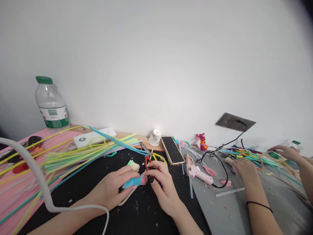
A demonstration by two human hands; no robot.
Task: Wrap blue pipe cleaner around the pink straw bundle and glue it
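My left hand [114,186] is closed around a small figure wound from pipe cleaners [132,183], blue with a pink end and a pale cream and green part above. Close to the pink end, my right hand [160,187] is pinched on a small black piece [151,179]; its exact kind is too small to make out. Behind the right fingertips lies a cutting tool with red and yellow handles [147,160], partly hidden by the fingers. Under my left hand, a pale flat edge shows on the black mat [137,215].
Many loose pipe cleaners [80,158], a white power strip [94,137] and a plastic bottle [52,106] are at left. A white cable [44,182] crosses in front. A phone [172,150] and pink glue gun [197,173] lie right, near a co-worker's hands [245,171].
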